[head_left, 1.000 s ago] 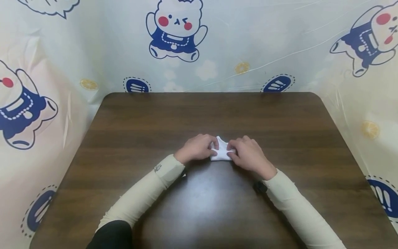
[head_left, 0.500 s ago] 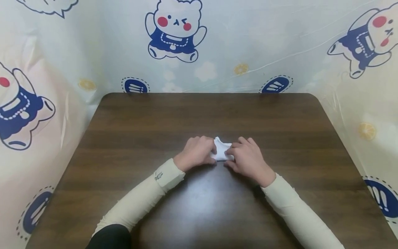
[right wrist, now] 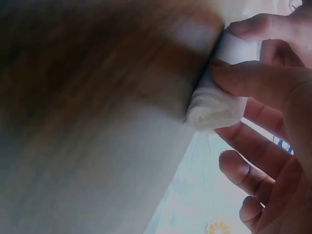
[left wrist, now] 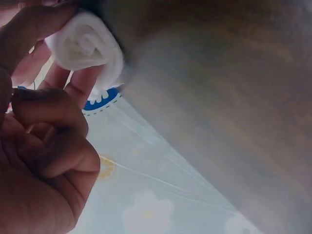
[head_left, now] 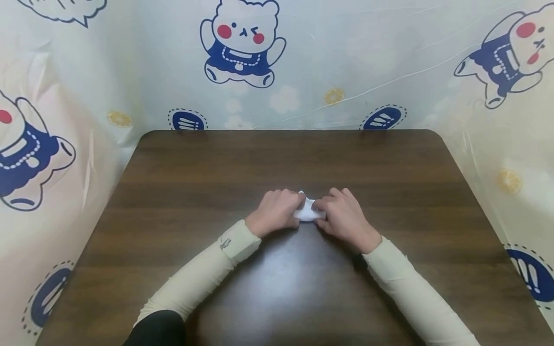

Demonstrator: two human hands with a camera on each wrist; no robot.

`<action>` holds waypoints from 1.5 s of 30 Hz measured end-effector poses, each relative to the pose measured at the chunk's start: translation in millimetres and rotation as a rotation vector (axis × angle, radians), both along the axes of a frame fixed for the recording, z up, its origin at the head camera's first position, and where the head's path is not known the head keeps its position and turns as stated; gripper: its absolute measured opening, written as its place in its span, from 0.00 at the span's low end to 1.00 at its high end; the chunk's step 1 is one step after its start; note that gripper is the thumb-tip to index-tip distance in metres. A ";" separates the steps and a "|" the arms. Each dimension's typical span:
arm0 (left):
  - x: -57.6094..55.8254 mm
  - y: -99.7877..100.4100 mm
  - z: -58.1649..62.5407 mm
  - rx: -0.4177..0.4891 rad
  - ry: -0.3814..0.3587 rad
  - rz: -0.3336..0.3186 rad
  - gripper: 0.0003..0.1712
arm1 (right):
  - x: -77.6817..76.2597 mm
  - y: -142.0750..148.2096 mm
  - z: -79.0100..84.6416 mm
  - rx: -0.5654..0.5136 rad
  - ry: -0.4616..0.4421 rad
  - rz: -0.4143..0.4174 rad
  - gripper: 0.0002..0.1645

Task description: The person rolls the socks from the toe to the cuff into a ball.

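Observation:
A small white cloth (head_left: 307,213) lies on the brown table between both hands, partly rolled up. Its spiral end (left wrist: 84,43) shows in the left wrist view, and the right wrist view has the other rolled end (right wrist: 213,110). My left hand (head_left: 273,211) pinches the roll at its left side, thumb on the near face and fingers on the far one. On the right side, my right hand (head_left: 347,218) holds the roll the same way, its lower fingers loosely bent. A loose corner of the cloth sticks up beyond the fingers at the back.
The brown wooden table (head_left: 277,158) spreads around the hands, with rounded far corners. A pale printed sheet (head_left: 320,57) hangs behind and at both sides of it. Light sleeves cover the forearms.
The cloth's visible flat part has become shorter, and its near edge is now a rounded roll. Both hands have regripped it, and they stay almost in the same place.

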State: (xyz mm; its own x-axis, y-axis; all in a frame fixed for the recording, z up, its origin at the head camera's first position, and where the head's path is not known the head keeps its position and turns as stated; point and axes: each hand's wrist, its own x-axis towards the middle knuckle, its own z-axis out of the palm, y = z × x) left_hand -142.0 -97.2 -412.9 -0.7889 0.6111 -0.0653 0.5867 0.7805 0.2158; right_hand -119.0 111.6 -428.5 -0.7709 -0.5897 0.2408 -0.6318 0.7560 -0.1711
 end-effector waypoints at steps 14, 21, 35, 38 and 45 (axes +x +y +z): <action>-8.7 -10.1 6.5 0.225 -0.386 0.043 0.06 | -8.6 11.8 7.3 -0.102 -0.375 -0.002 0.10; -16.5 -4.8 -1.1 0.204 -0.377 0.110 0.06 | -19.1 11.3 5.4 -0.073 -0.480 -0.074 0.09; 1.1 4.5 -0.3 0.124 -0.068 0.038 0.05 | -8.9 8.6 2.4 -0.043 -0.165 -0.025 0.04; 6.2 5.1 0.2 0.081 -0.043 0.020 0.07 | -4.2 12.4 2.6 -0.016 -0.138 0.009 0.10; 9.6 11.1 -2.3 -0.046 0.036 -0.014 0.26 | -6.2 13.2 0.3 0.043 -0.084 0.042 0.26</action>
